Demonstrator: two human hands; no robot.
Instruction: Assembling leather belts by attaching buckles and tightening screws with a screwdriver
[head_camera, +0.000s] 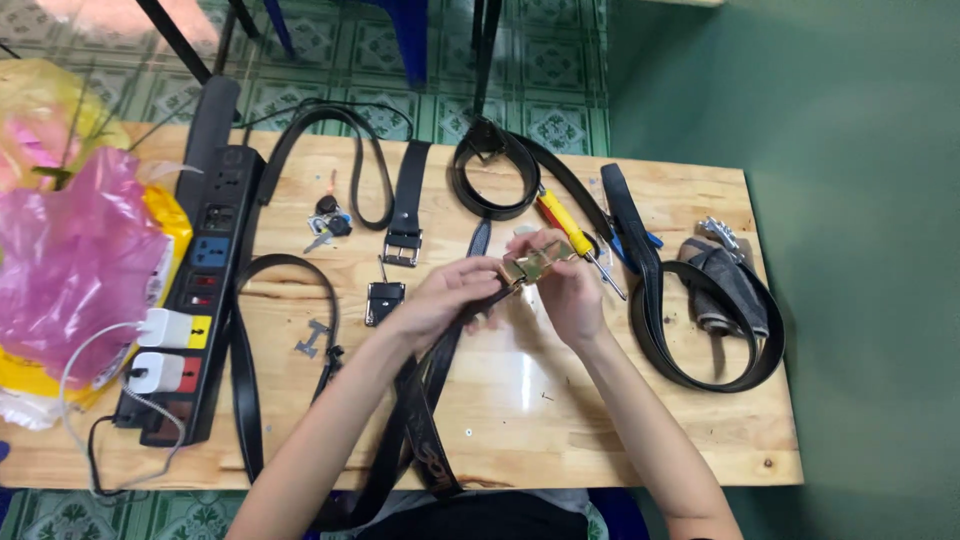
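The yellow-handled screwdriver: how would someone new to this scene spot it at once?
Start at the wooden table and look just past the right hand, toward the far edge. The yellow-handled screwdriver lies there slanted, its metal shaft pointing toward the coiled black belt on the right. Its bright yellow handle stands out among the black belts.

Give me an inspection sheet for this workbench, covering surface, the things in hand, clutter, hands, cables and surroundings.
Surface: light wooden table, a few small marks.
Job's things: gold metal buckle at the end of a black leather belt that trails off the near edge.
Clutter: several other black belts, yellow-handled screwdriver, bunch of keys, grey folded cloth, pink plastic bag.
Hands: left hand grips the belt; right hand holds the buckle.
Cables: black power strip with two white chargers, white lead looping off the edge.
Surroundings: green patterned floor tiles, green wall, blue chair legs.
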